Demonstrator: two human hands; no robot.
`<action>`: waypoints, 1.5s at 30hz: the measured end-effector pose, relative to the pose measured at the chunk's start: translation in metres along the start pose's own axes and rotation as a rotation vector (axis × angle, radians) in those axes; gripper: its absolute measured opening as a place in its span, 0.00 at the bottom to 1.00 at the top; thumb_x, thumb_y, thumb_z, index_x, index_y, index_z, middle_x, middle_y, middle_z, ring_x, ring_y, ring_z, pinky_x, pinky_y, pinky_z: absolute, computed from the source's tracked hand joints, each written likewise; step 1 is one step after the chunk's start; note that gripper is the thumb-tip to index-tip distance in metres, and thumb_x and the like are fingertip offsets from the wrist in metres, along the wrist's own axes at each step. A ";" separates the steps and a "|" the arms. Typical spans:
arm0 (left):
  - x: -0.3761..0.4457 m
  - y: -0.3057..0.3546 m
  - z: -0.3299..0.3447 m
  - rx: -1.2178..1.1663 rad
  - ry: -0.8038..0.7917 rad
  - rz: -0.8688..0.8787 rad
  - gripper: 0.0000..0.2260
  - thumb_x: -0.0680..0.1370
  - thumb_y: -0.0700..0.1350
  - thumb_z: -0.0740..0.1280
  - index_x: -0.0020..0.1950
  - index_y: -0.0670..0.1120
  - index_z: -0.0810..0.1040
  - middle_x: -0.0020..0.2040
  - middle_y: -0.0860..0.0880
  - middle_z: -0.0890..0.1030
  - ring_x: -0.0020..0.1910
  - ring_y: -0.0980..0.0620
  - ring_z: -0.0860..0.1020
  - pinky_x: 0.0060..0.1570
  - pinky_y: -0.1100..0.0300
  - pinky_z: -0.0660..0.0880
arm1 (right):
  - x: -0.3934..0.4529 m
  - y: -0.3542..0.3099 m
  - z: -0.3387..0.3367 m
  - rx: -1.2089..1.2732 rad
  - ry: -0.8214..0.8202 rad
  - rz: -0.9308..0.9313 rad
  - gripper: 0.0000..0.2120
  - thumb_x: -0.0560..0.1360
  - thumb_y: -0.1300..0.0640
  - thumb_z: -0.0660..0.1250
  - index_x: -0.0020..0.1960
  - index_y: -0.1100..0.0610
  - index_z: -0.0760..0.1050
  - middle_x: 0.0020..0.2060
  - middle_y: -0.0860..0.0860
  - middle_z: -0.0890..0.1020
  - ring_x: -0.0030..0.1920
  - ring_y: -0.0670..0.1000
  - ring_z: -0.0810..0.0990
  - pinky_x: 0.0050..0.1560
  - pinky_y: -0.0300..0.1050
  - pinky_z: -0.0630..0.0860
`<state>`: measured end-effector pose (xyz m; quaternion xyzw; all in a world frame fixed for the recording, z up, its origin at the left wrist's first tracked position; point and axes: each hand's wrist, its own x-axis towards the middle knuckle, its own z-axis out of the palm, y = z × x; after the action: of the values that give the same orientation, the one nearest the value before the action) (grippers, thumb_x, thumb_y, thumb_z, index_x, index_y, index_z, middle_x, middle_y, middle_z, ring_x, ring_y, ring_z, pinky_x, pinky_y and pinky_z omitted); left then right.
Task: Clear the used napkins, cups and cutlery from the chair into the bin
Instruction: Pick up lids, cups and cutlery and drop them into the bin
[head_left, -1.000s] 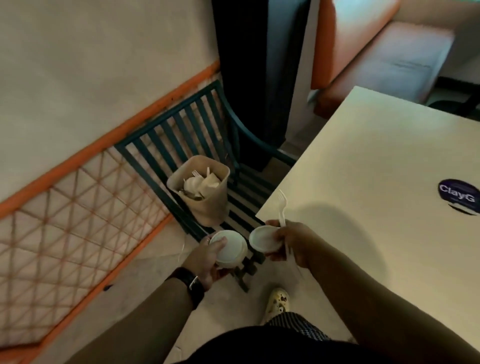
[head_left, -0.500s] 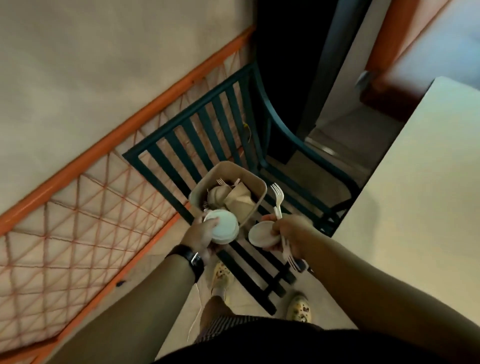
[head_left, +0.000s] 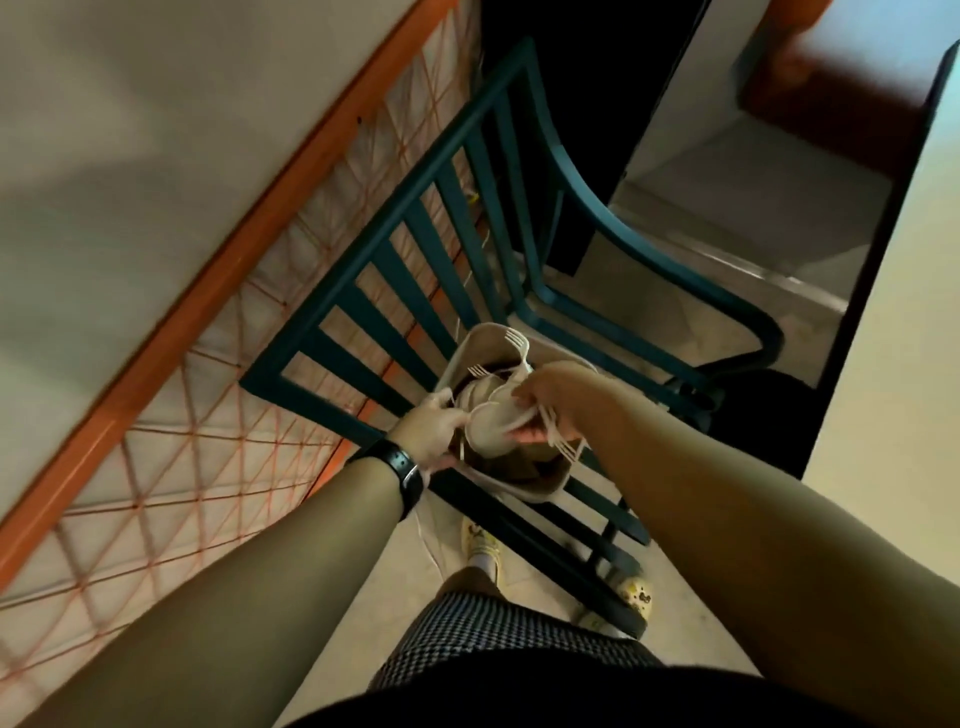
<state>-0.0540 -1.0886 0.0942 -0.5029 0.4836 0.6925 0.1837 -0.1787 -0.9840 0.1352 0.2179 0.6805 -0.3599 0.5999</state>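
A round white paper cup (head_left: 491, 428) hangs tipped over the mouth of a tan, soft-sided bin (head_left: 540, 480), which stands on the slatted seat of a dark green metal chair (head_left: 415, 244). The right hand (head_left: 558, 402) has its fingers curled round the cup's rim and also pinches white plastic forks: one fork (head_left: 519, 345) sticks up past the far rim of the bin, and another fork's tines (head_left: 563, 449) point down toward the near rim. The left hand (head_left: 434, 431), with a black watch (head_left: 402, 470) on its wrist, lies against the cup's left side; motion blur hides how far its fingers close, so its hold cannot be told. Inside the bin, beneath the cup, lie crumpled pale napkins or cups (head_left: 475, 392) and the tines of a further white fork (head_left: 480, 371), though blur keeps the details vague.

The chair's slatted back leans toward a beige wall (head_left: 130, 130) edged with an orange band (head_left: 218, 270) and a criss-cross orange line pattern. To the right runs the pale cream tabletop (head_left: 904, 322) with a dark edge. Below the arms show checked trousers (head_left: 493, 639) and two yellowish patterned shoes (head_left: 634, 597) on the tiled floor (head_left: 691, 613).
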 end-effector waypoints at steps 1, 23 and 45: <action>-0.001 -0.001 -0.006 -0.020 0.008 -0.007 0.14 0.79 0.38 0.61 0.62 0.51 0.74 0.56 0.46 0.78 0.50 0.51 0.78 0.45 0.56 0.78 | 0.006 -0.007 0.003 0.034 -0.020 -0.022 0.12 0.79 0.63 0.63 0.63 0.62 0.70 0.51 0.62 0.77 0.56 0.61 0.79 0.47 0.54 0.81; 0.012 -0.007 -0.009 0.107 0.017 -0.004 0.11 0.79 0.45 0.63 0.62 0.51 0.74 0.55 0.48 0.77 0.52 0.48 0.76 0.45 0.57 0.74 | 0.022 0.085 -0.016 -0.190 0.328 -0.389 0.03 0.80 0.55 0.63 0.52 0.51 0.75 0.45 0.52 0.80 0.41 0.49 0.80 0.36 0.39 0.74; -0.119 -0.073 0.291 0.753 -0.431 0.276 0.05 0.81 0.45 0.61 0.53 0.52 0.75 0.56 0.49 0.79 0.55 0.49 0.76 0.52 0.53 0.72 | -0.115 0.320 -0.204 0.244 0.568 -0.494 0.11 0.80 0.51 0.63 0.59 0.55 0.75 0.49 0.53 0.82 0.48 0.51 0.81 0.48 0.47 0.78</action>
<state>-0.1004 -0.7790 0.1703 -0.1764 0.7150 0.5753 0.3560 -0.0584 -0.6087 0.1781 0.2083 0.8037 -0.4969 0.2527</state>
